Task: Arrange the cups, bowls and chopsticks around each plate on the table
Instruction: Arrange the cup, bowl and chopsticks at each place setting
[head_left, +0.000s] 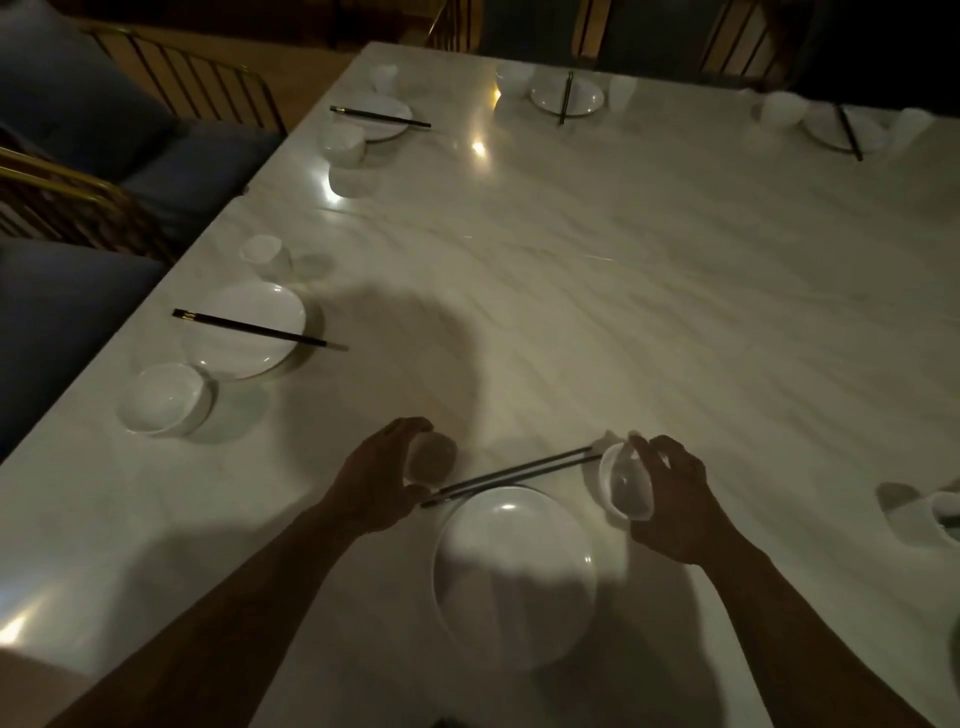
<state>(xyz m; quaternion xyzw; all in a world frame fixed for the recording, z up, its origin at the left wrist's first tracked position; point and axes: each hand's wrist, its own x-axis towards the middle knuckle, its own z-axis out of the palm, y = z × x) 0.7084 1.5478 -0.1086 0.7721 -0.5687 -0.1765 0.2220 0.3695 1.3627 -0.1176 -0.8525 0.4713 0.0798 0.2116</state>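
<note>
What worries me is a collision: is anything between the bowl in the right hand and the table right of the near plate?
Only the chopsticks, whose tips reach the bowl's left side; the table beside it shows nothing else.

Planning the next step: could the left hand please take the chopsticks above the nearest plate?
Probably not yet: the left hand grips a cup, though the chopsticks lie just beside it, unobstructed.
</note>
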